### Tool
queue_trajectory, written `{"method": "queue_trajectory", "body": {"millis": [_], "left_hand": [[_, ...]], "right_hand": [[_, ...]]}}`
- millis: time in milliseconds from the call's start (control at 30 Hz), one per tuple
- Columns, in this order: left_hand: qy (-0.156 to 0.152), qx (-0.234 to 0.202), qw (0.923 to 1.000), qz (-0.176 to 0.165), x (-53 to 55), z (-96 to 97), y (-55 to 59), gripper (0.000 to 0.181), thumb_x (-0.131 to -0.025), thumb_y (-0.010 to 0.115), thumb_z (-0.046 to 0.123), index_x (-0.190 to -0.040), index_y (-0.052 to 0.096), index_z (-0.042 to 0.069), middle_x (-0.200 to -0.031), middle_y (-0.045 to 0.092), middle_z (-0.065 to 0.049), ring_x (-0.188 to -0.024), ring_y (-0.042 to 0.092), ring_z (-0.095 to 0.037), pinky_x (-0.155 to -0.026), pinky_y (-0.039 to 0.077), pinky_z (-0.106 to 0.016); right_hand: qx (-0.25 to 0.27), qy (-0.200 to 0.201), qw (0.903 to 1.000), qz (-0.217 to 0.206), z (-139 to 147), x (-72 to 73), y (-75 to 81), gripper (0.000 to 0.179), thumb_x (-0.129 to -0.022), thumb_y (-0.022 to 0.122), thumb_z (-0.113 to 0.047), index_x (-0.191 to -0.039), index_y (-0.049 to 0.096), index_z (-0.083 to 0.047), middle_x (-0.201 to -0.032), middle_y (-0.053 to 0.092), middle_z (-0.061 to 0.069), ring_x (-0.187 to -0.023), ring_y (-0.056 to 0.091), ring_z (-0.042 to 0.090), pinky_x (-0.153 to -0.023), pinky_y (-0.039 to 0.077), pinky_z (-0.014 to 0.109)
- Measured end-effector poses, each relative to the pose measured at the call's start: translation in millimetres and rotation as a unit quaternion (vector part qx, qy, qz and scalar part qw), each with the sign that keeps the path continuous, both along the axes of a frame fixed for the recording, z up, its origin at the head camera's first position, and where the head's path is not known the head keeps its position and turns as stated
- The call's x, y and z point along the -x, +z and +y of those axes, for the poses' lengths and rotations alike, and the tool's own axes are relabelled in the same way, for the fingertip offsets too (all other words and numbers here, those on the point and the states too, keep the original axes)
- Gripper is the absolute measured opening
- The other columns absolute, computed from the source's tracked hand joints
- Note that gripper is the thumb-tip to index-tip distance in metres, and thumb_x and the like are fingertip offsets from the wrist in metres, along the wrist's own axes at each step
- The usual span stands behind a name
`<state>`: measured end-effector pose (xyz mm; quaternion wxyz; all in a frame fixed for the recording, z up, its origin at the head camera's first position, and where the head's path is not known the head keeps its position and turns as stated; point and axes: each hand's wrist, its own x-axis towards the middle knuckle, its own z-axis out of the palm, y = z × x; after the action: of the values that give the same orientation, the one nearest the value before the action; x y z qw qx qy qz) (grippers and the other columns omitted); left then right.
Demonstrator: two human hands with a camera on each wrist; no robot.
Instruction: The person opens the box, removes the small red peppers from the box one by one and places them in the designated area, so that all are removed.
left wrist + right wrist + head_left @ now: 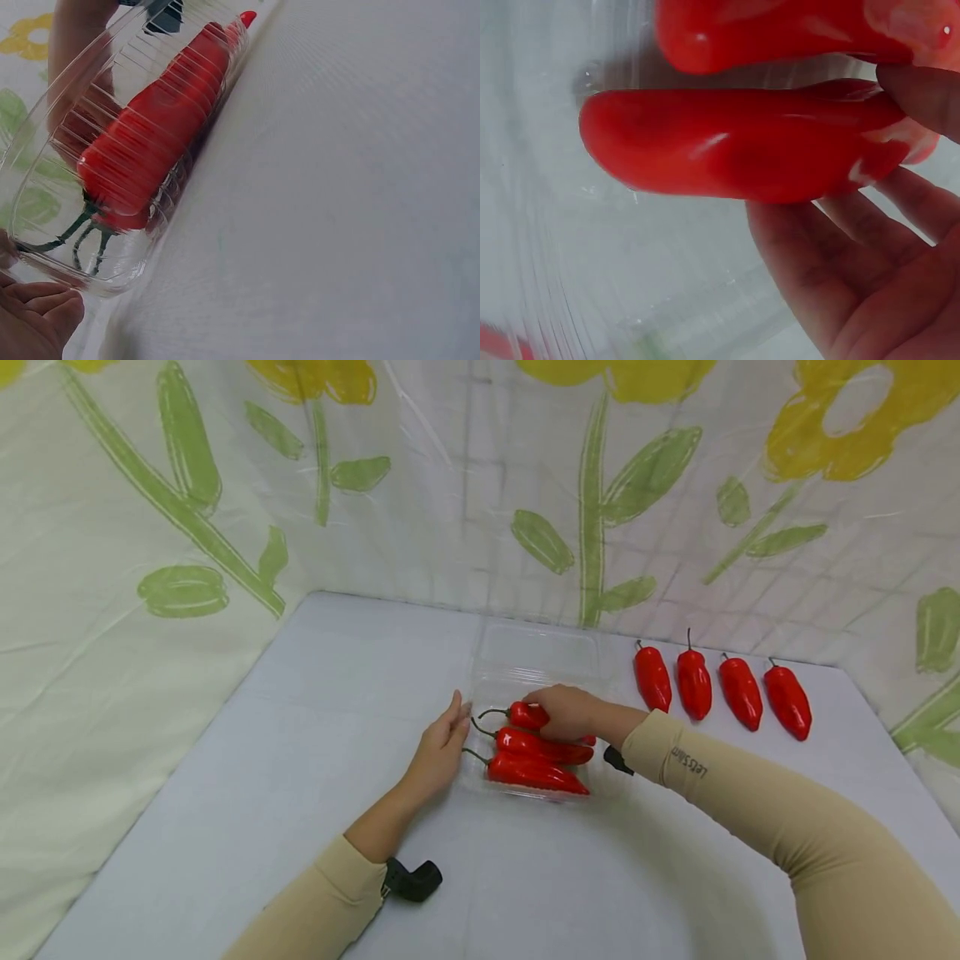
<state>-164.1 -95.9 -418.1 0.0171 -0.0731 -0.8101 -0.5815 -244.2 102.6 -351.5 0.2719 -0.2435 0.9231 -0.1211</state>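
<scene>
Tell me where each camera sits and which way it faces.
Head: worn there, facing forward and down at the clear container; the left hand, right hand and tan sleeves show.
Left wrist: worn there, facing the container's side from low down; parts of both hands show.
Right wrist: worn there, facing close onto the red pepper in the right hand; only that hand shows.
Shared by head and left wrist: both hands and the container.
</scene>
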Motion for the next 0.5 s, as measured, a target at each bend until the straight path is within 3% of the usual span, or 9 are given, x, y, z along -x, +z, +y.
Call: {"method": "queue_trajectory", "body": {"millis": [133, 200, 367, 433, 500], "left_hand": [[0.0, -0.004, 0.9999, 0.011, -0.7, 0.2, 0.2, 0.052, -0.098, 0.04, 0.007, -0.143, 0.019, -0.01, -0.141, 0.041, -0.023, -0.134, 0.036, -0.032, -0.111, 0.028, -0.045], [0.0, -0.005, 1.0, 0.007, -5.6, 1.4, 10.9, 0.052, -0.098, 0.04, 0.005, -0.143, 0.019, -0.011, -0.141, 0.041, -0.025, -0.134, 0.035, -0.033, -0.111, 0.027, -0.045], [0.001, -0.004, 1.0, -0.001, -4.8, 1.6, 10.3, 0.052, -0.098, 0.039, 0.006, -0.143, 0.019, -0.01, -0.141, 0.04, -0.024, -0.134, 0.036, -0.032, -0.111, 0.028, -0.044], [0.003, -0.003, 1.0, 0.001, -0.3, 0.6, -0.1, 0.053, -0.099, 0.04, 0.008, -0.144, 0.019, -0.008, -0.142, 0.041, -0.021, -0.135, 0.036, -0.029, -0.111, 0.029, -0.042], [0.003, -0.003, 1.0, 0.0, -1.1, 0.8, 0.6, 0.053, -0.099, 0.04, 0.009, -0.144, 0.02, -0.008, -0.143, 0.041, -0.021, -0.136, 0.035, -0.029, -0.111, 0.029, -0.042]], "right_hand": [[0.001, 0.0, 0.9999, 0.013, -1, -0.1, 3.8, 0.057, -0.08, 0.069, -0.013, -0.134, 0.049, -0.011, -0.116, 0.061, 0.009, -0.103, 0.055, 0.023, -0.088, 0.053, 0.038], [0.004, 0.004, 0.9998, 0.021, -1, -1.2, 6.3, 0.056, -0.081, 0.069, -0.014, -0.133, 0.049, -0.011, -0.115, 0.061, 0.008, -0.103, 0.055, 0.023, -0.089, 0.052, 0.039], [0.018, 0.016, 0.9991, 0.035, 0, -5.7, 13.3, 0.054, -0.083, 0.067, -0.012, -0.133, 0.048, -0.009, -0.115, 0.062, 0.009, -0.103, 0.055, 0.024, -0.091, 0.051, 0.04], [0.025, 0.019, 0.9988, 0.038, 0, -7.5, 16.0, 0.054, -0.084, 0.066, -0.011, -0.134, 0.048, -0.008, -0.116, 0.062, 0.01, -0.103, 0.055, 0.024, -0.091, 0.051, 0.04], [0.034, 0.021, 0.9983, 0.041, 1, -8.8, 18.8, 0.053, -0.085, 0.065, -0.011, -0.134, 0.047, -0.007, -0.116, 0.062, 0.01, -0.103, 0.055, 0.024, -0.091, 0.051, 0.039]]}}
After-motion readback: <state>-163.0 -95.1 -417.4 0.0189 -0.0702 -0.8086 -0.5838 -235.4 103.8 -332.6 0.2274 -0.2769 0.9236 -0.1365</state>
